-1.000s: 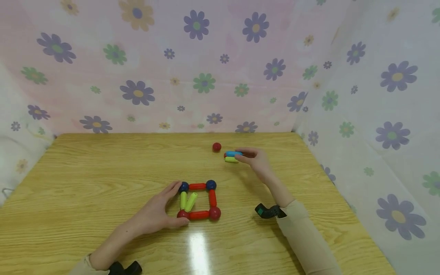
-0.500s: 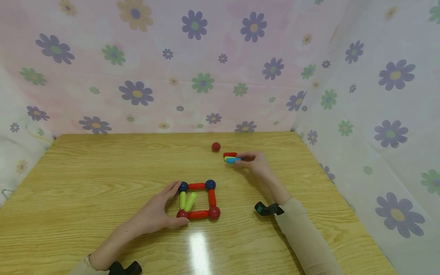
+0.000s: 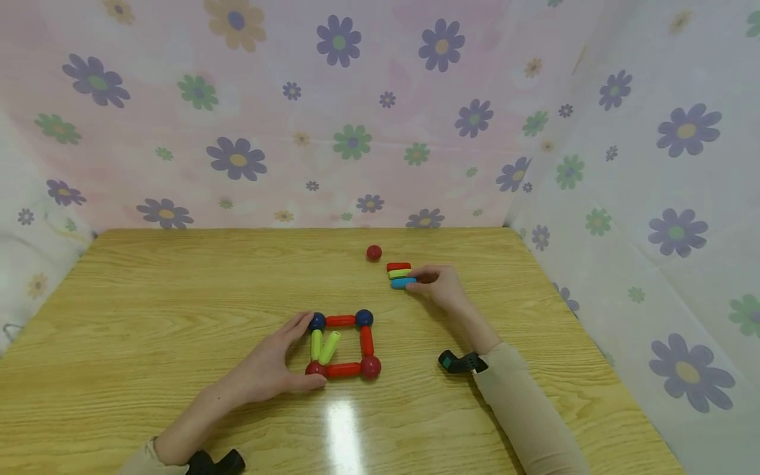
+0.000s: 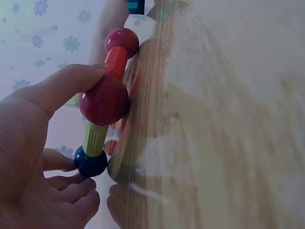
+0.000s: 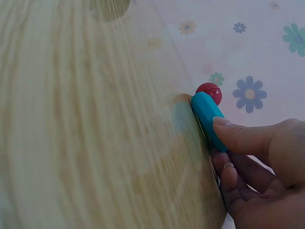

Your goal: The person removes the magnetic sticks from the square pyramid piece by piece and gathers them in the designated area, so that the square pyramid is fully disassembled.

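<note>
A square of toy rods and balls, magnetic building pieces by their look, lies on the table. My left hand (image 3: 267,371) holds its left side, thumb at the near red ball (image 4: 104,100) and fingertips at the far blue ball (image 3: 318,321). Red rods (image 3: 367,342) form three sides and a yellow-green rod (image 3: 316,346) the fourth. Another yellow-green rod (image 3: 330,348) slants inward from the near left ball. Farther right, my right hand (image 3: 442,289) pinches a blue rod (image 5: 208,114) by its right end, low at the table. Beyond it lie a yellow-green rod (image 3: 399,274) and a red rod (image 3: 398,266).
A loose red ball (image 3: 374,253) sits behind the row of rods, toward the back edge of the wooden table (image 3: 196,284). Flowered cloth (image 3: 267,119) hangs behind the table and along its right side.
My right hand has brought the blue rod toward me, from over the red rod to the near side of the yellow-green one. The left hand and the square have stayed put.
</note>
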`<state>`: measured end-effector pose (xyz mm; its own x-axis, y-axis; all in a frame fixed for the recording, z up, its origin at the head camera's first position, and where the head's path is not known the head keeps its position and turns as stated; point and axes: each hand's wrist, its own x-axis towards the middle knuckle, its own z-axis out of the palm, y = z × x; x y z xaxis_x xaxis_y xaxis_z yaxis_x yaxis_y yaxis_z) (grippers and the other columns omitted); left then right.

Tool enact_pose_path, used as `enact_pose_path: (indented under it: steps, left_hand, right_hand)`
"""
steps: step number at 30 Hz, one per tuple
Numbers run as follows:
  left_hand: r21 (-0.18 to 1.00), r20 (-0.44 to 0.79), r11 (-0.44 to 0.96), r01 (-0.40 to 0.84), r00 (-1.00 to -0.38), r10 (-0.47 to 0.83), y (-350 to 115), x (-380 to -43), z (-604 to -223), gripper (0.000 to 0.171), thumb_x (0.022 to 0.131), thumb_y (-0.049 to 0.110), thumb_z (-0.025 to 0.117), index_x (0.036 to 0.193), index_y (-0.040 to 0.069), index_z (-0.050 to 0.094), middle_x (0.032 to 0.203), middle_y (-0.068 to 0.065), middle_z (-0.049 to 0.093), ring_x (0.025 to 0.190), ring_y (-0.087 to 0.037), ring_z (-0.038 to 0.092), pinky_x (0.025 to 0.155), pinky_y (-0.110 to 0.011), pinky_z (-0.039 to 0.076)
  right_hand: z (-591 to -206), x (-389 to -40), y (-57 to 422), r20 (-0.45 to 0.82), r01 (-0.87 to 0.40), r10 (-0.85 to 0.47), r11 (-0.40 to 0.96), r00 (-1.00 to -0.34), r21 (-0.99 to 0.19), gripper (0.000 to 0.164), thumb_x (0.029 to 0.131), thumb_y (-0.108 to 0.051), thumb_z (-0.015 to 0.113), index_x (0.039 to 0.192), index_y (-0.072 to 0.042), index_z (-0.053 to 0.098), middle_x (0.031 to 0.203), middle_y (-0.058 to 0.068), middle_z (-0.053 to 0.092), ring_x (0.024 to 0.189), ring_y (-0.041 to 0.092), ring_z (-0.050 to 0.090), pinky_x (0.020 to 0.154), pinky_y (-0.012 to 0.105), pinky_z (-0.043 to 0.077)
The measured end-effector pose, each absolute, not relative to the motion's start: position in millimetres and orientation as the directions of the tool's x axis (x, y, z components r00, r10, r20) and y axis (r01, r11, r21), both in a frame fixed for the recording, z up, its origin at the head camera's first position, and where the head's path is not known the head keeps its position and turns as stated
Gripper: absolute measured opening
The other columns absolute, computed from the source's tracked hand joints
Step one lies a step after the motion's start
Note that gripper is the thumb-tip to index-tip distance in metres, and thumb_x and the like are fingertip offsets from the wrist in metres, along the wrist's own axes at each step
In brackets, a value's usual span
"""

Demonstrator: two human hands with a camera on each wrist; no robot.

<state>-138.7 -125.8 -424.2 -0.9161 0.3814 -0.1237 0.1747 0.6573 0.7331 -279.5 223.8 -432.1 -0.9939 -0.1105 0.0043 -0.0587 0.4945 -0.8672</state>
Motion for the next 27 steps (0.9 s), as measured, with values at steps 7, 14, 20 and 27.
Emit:
enact_pose_path:
  steps: [7, 14, 20, 27]
  left_hand:
    - [0.732, -0.126, 0.659, 0.172, -0.917, 0.379, -125.9, -138.7, -424.0, 0.116, 0.072, 0.059, 0.083, 0.161, 0.017, 0.022, 0.167, -0.013, 0.016, 0.148, -0.046, 0.023, 0.112, -0.068, 0.030]
    - [0.737, -0.125, 0.654, 0.172, -0.916, 0.381, -126.1, -138.4, -424.8, 0.116, 0.072, 0.058, 0.083, 0.161, 0.017, 0.022, 0.167, -0.013, 0.016, 0.148, -0.047, 0.023, 0.111, -0.068, 0.029]
    - [0.736, -0.127, 0.655, 0.171, -0.915, 0.382, -126.3, -138.5, -424.6, 0.116, 0.072, 0.059, 0.083, 0.161, 0.017, 0.022, 0.167, -0.013, 0.015, 0.148, -0.047, 0.023, 0.111, -0.068, 0.030]
    - [0.735, -0.120, 0.654, 0.181, -0.914, 0.388, -127.0, -138.7, -424.4, 0.116, 0.073, 0.059, 0.082, 0.161, 0.015, 0.021, 0.167, -0.014, 0.016, 0.148, -0.046, 0.023, 0.111, -0.067, 0.031]
  right_hand:
    - [-433.4, -279.8, 223.7, 0.034, -0.103, -0.145, 0.502, -0.989, -0.859, 0.025, 0.086, -0.013, 0.080, 0.109, -0.004, 0.076, 0.109, 0.016, 0.072, 0.095, 0.023, 0.065, 0.078, 0.024, 0.052]
    - [-432.7, -277.7, 223.6, 0.046, -0.119, -0.159, 0.489, -0.986, -0.864, 0.025, 0.086, -0.011, 0.079, 0.109, -0.002, 0.075, 0.107, 0.017, 0.071, 0.091, 0.023, 0.065, 0.075, 0.023, 0.053]
    - [-438.0, -281.8, 224.4, 0.044, -0.110, -0.144, 0.492, -0.989, -0.863, 0.026, 0.086, -0.011, 0.079, 0.109, -0.003, 0.075, 0.105, 0.017, 0.071, 0.090, 0.022, 0.064, 0.075, 0.022, 0.052]
    - [-437.0, -281.5, 223.5, 0.037, -0.092, -0.118, 0.501, -0.992, -0.861, 0.026, 0.086, -0.010, 0.079, 0.111, -0.003, 0.074, 0.105, 0.014, 0.072, 0.089, 0.018, 0.063, 0.078, 0.024, 0.052]
